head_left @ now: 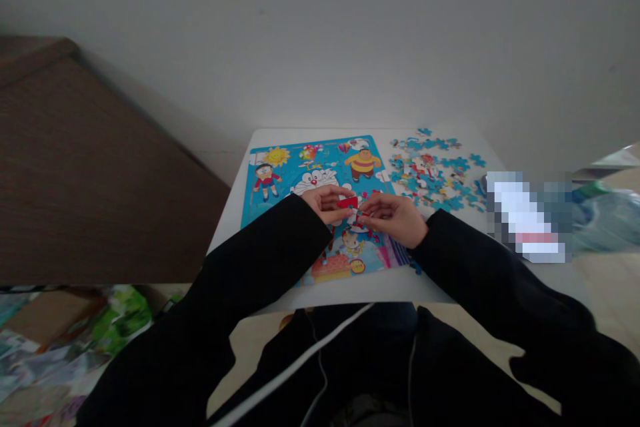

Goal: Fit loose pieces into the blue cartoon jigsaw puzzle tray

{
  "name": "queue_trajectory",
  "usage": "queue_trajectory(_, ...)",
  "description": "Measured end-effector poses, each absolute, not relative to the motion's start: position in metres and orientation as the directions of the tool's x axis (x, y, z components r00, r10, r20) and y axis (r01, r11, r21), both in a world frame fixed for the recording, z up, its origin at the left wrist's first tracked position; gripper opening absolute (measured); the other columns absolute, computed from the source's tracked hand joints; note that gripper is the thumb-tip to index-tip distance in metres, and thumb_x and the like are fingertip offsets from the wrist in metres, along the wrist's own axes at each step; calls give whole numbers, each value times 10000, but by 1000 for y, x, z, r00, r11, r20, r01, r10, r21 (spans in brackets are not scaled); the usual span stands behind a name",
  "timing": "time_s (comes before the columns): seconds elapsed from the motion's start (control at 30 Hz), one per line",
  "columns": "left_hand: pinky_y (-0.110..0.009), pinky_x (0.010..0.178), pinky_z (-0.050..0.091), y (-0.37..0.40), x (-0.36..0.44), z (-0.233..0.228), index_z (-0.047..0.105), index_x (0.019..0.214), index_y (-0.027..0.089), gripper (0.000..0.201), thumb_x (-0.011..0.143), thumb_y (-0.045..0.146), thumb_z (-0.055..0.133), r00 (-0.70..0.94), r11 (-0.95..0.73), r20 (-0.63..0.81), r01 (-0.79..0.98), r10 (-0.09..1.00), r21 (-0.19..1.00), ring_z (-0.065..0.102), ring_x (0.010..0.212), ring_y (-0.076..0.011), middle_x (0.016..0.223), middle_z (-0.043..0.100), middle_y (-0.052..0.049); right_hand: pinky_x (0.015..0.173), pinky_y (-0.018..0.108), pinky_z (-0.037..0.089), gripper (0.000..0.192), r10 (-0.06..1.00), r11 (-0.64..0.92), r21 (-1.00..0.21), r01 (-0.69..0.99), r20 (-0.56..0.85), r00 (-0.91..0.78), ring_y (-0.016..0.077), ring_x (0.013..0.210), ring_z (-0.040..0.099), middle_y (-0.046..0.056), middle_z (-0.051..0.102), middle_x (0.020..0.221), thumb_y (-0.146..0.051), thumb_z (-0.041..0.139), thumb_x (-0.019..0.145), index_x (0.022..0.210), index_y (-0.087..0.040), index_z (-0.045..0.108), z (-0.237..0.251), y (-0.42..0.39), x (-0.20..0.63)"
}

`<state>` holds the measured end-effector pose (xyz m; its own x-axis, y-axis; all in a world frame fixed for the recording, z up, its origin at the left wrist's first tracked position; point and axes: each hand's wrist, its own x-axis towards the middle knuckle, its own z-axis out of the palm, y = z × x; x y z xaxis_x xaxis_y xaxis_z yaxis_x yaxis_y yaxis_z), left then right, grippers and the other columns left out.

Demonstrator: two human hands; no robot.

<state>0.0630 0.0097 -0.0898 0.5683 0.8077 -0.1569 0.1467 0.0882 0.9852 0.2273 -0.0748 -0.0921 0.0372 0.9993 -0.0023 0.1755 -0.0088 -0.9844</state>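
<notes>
Pinching 1 red puzzle piece point(347, 202) together, left hand point(327, 203) and right hand point(397, 217) curled

One head camera, looking forward and down over a small white table point(235, 213).

The camera sits above the near edge of the table and faces the pale wall behind it. It is close: the two black sleeves enter from the bottom corners and fill the lower part. The table lies in the middle, a dark wooden surface point(90, 173) is to its left, and the floor is below it. No second view exists.
</notes>
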Motion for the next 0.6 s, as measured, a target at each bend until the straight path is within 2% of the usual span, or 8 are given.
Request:
queue_trajectory(0.07, -193, 599, 465, 9, 62, -88, 656, 852, 151, 342, 526, 155, 760, 552, 56, -142, 170, 821, 984, 527, 535, -57, 664, 641, 1, 606, 284, 526, 312, 998, 18, -988, 152, 27, 60, 118, 598, 598, 26, 654, 709, -369, 750, 585, 780, -166, 616, -91, -74, 228)
queue_trajectory(0.17, -207, 668, 482, 7, 58, -88, 643, 917, 145, 380, 561, 210, 760, 562, -7, -63, 121, 825, 993, 584, 649, -83, 755, 660, -27, 651, 288, 523, 353, 996, 13, -996, 91, 21, 85, 120, 640, 607, 31, 669, 752, -343, 764, 558, 829, -165, 625, -91, -72, 229)
queue_trajectory(0.23, -231, 728, 493, 6, 56, -87, 628, 963, 147, 409, 591, 261, 753, 577, -30, -33, 100, 816, 995, 612, 739, -109, 825, 668, -46, 581, 264, 508, 358, 996, -46, -997, 57, -41, 81, 115, 602, 595, 21, 662, 712, -355, 757, 561, 835, -162, 630, -91, -71, 229)
queue_trajectory(0.37, -256, 785, 496, 4, 55, -86, 616, 1002, 144, 449, 607, 308, 752, 595, -21, -47, 106, 802, 994, 628, 801, -132, 865, 676, -64, 415, 216, 407, 267, 992, -119, -989, 87, -115, 52, 71, 438, 486, -10, 603, 584, -410, 697, 634, 703, -162, 625, -91, -72, 230)
queue_trajectory(0.6, -298, 861, 489, 1, 56, -86, 622, 998, 126, 470, 636, 406, 732, 652, 23, -33, 24, 757, 999, 632, 900, -169, 1027, 662, -109, 420, 219, 373, 267, 997, -65, -981, 183, -57, 50, 71, 446, 478, 1, 604, 607, -423, 648, 686, 703, -157, 633, -92, -73, 231)
